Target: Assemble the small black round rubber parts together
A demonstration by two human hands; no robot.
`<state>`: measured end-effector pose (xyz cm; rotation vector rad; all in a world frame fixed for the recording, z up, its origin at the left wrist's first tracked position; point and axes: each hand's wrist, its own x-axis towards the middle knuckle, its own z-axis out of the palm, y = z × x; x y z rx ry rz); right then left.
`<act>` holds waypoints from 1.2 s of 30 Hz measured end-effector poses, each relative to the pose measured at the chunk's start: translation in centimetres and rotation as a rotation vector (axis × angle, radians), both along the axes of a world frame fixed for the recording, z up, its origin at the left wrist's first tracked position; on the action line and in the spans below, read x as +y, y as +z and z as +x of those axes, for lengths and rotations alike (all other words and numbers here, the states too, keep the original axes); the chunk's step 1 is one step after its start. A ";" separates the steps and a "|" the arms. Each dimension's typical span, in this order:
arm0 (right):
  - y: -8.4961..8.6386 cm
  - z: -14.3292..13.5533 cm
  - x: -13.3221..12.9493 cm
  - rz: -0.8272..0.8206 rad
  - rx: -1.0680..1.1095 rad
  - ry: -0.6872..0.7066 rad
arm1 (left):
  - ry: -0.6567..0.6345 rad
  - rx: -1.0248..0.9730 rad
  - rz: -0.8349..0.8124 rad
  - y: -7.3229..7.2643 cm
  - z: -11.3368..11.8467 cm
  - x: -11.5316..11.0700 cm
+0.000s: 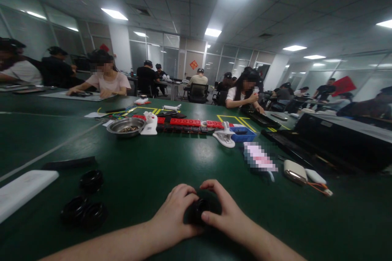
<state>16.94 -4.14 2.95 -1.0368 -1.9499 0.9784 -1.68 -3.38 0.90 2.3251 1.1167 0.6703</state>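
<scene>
Close to me on the green table, a small black round part with a hollow centre (200, 209) sits between my two hands. My left hand (176, 210) is closed around its left side, with the thumb on top. From the right, my right hand (228, 210) curves round it, thumb laid against the near rim and fingers behind. The part's underside is hidden. Several similar black rings lie to the left: one ring (92, 180) stands a little apart, while another ring (73, 209) and a third (94, 214) are side by side.
A white slab (26, 191) and a black strip (70, 163) lie left. Ahead are a metal bowl of small parts (127, 127), white clamps (225, 135), a red block row (185, 122) and a blue bin (243, 134). A beige device (295, 172) and large black case (346, 138) stand right. Co-workers sit opposite.
</scene>
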 end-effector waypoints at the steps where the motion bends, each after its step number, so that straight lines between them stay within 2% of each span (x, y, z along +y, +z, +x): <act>1: -0.1 0.0 0.1 0.035 -0.012 -0.031 | 0.004 0.000 0.002 0.0 0.0 0.0; 4: 0.1 0.0 0.3 0.091 -0.056 0.001 | 0.003 0.002 -0.001 0.0 0.0 0.0; 8: 0.6 0.3 0.3 -0.045 -0.031 0.167 | -0.013 0.012 -0.016 -0.2 -0.1 0.2; 11: 0.5 0.3 0.2 -0.078 -0.005 0.096 | 0.007 0.009 -0.015 -0.1 -0.1 0.0; 14: 0.5 0.2 0.1 0.046 -0.057 0.031 | 0.014 0.005 0.000 0.1 0.0 -0.1; 16: 0.7 0.1 0.1 0.083 -0.101 0.086 | 0.004 0.006 0.009 0.1 0.0 -0.1; 18: 0.7 0.2 0.0 0.046 -0.113 0.175 | -0.010 0.009 0.013 0.1 0.0 0.0; 20: 0.6 0.3 -0.1 -0.005 -0.088 0.200 | -0.010 0.014 0.015 0.1 0.1 0.0; 22: 0.3 0.4 -0.1 -0.022 -0.058 0.125 | 0.006 0.020 0.021 0.2 0.1 0.0; 24: 0.2 0.3 0.0 0.028 -0.065 0.026 | 0.019 0.026 0.029 0.2 0.1 -0.1; 26: 0.5 0.1 0.0 0.103 -0.108 -0.008 | 0.018 0.027 0.037 0.1 0.0 -0.1; 28: 1.0 0.0 -0.1 0.135 -0.145 0.073 | 0.006 0.025 0.038 -0.1 0.0 0.0; 31: 1.6 0.0 -0.4 0.052 -0.118 0.249 | -0.011 0.024 0.024 -0.4 0.0 0.2; 33: 1.6 0.0 -0.6 0.004 -0.106 0.208 | -0.003 0.023 0.022 -0.4 0.0 0.2; 36: 1.2 -0.1 -0.5 0.064 -0.182 0.010 | 0.008 0.021 0.035 -0.3 0.0 0.2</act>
